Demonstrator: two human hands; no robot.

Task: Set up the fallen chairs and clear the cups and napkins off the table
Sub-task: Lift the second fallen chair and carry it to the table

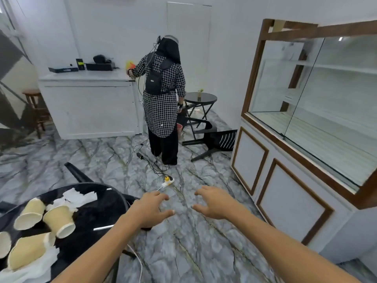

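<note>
Left hand (150,208) and right hand (214,203) both spread, fingers curled, holding nothing, over shiny marble floor (183,252). Left of left hand: round glossy black worktop (102,213), tan paper cups (30,214) tipped over, crumpled white napkins (78,196). Far past right hand: black slatted plastic chair (212,137) on side.

Toppled black chair (212,137), tipped cups (44,219) (napkins (79,197) alongside)

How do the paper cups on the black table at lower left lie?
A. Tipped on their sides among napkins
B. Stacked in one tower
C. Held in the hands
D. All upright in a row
A: the paper cups lie tipped over on the black table among crumpled napkins; both hands are empty.
</note>
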